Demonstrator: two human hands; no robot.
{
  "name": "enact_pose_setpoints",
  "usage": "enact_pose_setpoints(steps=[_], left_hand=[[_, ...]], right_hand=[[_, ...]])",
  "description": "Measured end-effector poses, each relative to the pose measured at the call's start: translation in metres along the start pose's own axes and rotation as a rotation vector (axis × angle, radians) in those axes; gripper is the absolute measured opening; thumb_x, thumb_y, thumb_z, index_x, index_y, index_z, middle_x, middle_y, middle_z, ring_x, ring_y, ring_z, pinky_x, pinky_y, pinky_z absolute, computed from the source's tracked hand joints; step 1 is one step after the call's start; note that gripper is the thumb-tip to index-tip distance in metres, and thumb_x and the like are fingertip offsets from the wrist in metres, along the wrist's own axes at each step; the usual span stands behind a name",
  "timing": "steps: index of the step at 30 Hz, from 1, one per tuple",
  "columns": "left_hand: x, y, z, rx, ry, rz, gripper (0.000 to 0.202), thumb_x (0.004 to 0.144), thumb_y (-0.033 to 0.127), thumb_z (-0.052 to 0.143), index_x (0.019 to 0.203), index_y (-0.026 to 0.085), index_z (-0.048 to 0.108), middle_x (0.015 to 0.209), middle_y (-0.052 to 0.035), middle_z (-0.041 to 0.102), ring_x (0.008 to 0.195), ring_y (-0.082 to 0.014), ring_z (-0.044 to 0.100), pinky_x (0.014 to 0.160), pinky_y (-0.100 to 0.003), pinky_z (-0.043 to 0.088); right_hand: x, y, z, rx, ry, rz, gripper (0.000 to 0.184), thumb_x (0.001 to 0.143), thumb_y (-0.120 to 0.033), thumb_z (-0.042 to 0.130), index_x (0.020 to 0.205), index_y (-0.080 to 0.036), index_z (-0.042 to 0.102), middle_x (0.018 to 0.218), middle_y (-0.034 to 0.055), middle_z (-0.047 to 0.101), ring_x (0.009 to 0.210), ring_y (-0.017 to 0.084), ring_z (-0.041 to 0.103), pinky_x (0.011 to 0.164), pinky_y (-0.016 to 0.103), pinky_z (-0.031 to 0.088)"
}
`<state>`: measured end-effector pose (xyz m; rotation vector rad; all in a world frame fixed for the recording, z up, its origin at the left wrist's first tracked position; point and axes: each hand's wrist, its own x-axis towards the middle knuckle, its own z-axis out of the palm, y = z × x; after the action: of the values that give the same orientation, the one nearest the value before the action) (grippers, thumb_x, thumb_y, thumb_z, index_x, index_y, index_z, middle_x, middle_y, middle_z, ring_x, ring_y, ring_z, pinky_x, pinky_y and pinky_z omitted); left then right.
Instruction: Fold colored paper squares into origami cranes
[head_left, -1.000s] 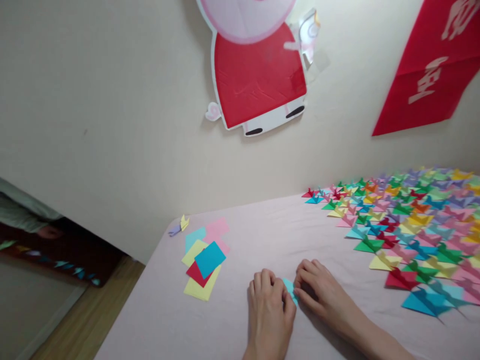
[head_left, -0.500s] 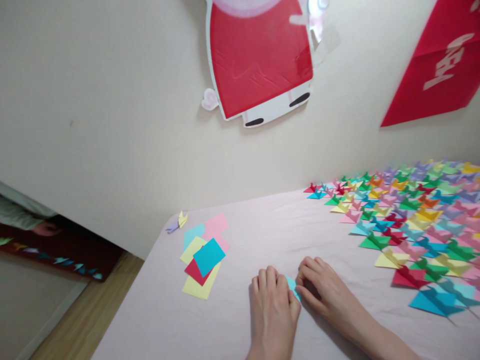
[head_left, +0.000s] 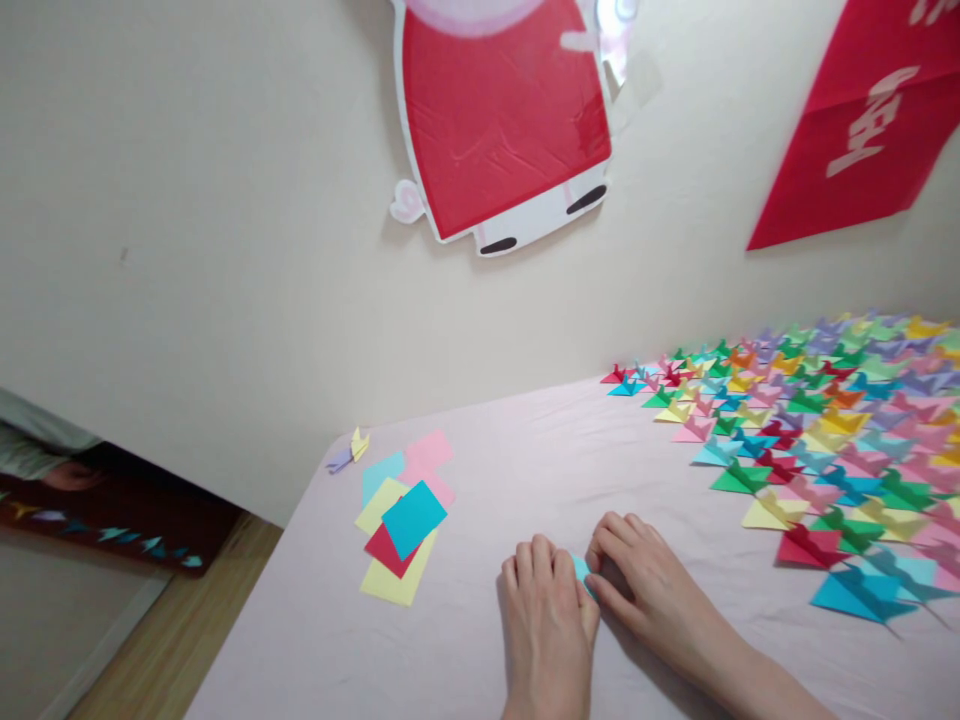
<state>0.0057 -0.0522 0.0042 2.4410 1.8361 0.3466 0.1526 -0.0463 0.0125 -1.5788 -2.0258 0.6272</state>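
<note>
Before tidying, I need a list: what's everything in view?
paper: one, turquoise, between hands
loose sheets: several, mixed, left
folded birds: many, mixed, right
small figures: two, yellow, purple, far corner
cloth: one, pinkish, foreground
wall: one, off-white, behind
cutout: one, mostly red, wall
banner: one, red, wall
dark surface: one, brown, lower left
paper shapes: several, mixed, dark surface
floor: one, brown, lower left
other person's hand: one, grey sleeve, left
left hand: one, bare, paper's left
right hand: one, bare, paper's right

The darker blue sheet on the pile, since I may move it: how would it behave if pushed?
The darker blue sheet would probably slide, lying flat over the red sheet. Looking thin, it is likely light and bendable.
</note>
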Motion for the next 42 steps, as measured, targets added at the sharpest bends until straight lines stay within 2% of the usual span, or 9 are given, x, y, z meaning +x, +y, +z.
enact_pose_setpoints(steps=[6, 10, 16, 22, 26, 30, 37, 42], left_hand=[[-0.004, 0.0, -0.001, -0.048, 0.024, -0.021, 0.016, 0.085, 0.008, 0.054, 0.09, 0.022, 0.058, 0.094, -0.0019, 0.055, 0.089, -0.0238, 0.049, 0.081, -0.04, 0.039], [-0.008, -0.002, -0.002, -0.162, 0.037, -0.069, 0.016, 0.084, 0.007, 0.053, 0.089, 0.022, 0.055, 0.095, -0.0019, 0.053, 0.091, -0.0236, 0.048, 0.084, -0.04, 0.038], [-0.011, -0.005, -0.008, -0.333, -0.003, -0.065, 0.02, 0.085, 0.004, 0.048, 0.09, 0.023, 0.055, 0.097, -0.0014, 0.052, 0.093, -0.0221, 0.047, 0.085, -0.038, 0.034], [-0.01, -0.002, -0.014, -0.33, -0.012, -0.08, 0.02, 0.085, 0.004, 0.048, 0.09, 0.022, 0.055, 0.099, -0.0024, 0.052, 0.096, -0.0231, 0.047, 0.088, -0.038, 0.033], [-0.011, -0.003, -0.015, -0.344, -0.008, -0.052, 0.019, 0.086, 0.004, 0.047, 0.09, 0.021, 0.055, 0.098, -0.0026, 0.052, 0.095, -0.0229, 0.047, 0.086, -0.037, 0.033], [-0.013, -0.007, -0.014, -0.372, -0.013, -0.039, 0.025, 0.081, 0.001, 0.047, 0.092, 0.021, 0.054, 0.1, -0.0027, 0.052, 0.095, -0.0232, 0.046, 0.085, -0.037, 0.033], [-0.014, -0.008, -0.015, -0.392, -0.024, -0.049, 0.029, 0.078, -0.002, 0.043, 0.093, 0.021, 0.054, 0.1, -0.0028, 0.053, 0.096, -0.0233, 0.047, 0.085, -0.037, 0.033], [-0.013, -0.006, -0.016, -0.389, -0.01, -0.079, 0.024, 0.083, 0.001, 0.044, 0.09, 0.021, 0.055, 0.099, -0.0026, 0.054, 0.096, -0.0227, 0.047, 0.087, -0.037, 0.032]], right_hand=[[0.0, 0.003, -0.002, 0.039, -0.019, -0.039, 0.016, 0.084, -0.009, 0.05, 0.082, -0.023, 0.058, 0.09, 0.0044, 0.061, 0.086, 0.023, 0.052, 0.077, 0.036, 0.04], [0.001, 0.006, -0.001, 0.049, -0.033, -0.039, 0.021, 0.083, -0.007, 0.048, 0.083, -0.024, 0.06, 0.09, 0.0044, 0.062, 0.087, 0.023, 0.053, 0.075, 0.036, 0.04], [0.0, 0.003, -0.003, 0.059, -0.018, -0.022, 0.022, 0.08, -0.006, 0.047, 0.082, -0.024, 0.06, 0.088, 0.003, 0.062, 0.086, 0.022, 0.053, 0.077, 0.036, 0.04], [0.0, -0.009, 0.0, -0.009, -0.005, 0.059, 0.008, 0.076, -0.015, 0.058, 0.08, -0.022, 0.059, 0.09, 0.0032, 0.06, 0.087, 0.023, 0.051, 0.079, 0.038, 0.038], [0.001, -0.006, 0.004, -0.008, -0.005, 0.068, 0.014, 0.073, -0.01, 0.054, 0.079, -0.022, 0.059, 0.089, 0.0033, 0.061, 0.087, 0.023, 0.052, 0.078, 0.038, 0.038], [0.004, 0.001, 0.004, 0.025, -0.015, 0.033, 0.023, 0.071, -0.004, 0.049, 0.079, -0.022, 0.06, 0.089, 0.0037, 0.062, 0.088, 0.023, 0.053, 0.078, 0.037, 0.039], [0.005, 0.009, 0.003, 0.05, -0.011, -0.003, 0.029, 0.073, -0.002, 0.043, 0.078, -0.023, 0.063, 0.086, 0.004, 0.063, 0.086, 0.023, 0.054, 0.078, 0.038, 0.041], [0.004, 0.001, 0.003, 0.042, 0.008, 0.019, 0.022, 0.075, -0.006, 0.046, 0.077, -0.022, 0.062, 0.085, 0.0038, 0.063, 0.086, 0.023, 0.054, 0.078, 0.038, 0.04]])
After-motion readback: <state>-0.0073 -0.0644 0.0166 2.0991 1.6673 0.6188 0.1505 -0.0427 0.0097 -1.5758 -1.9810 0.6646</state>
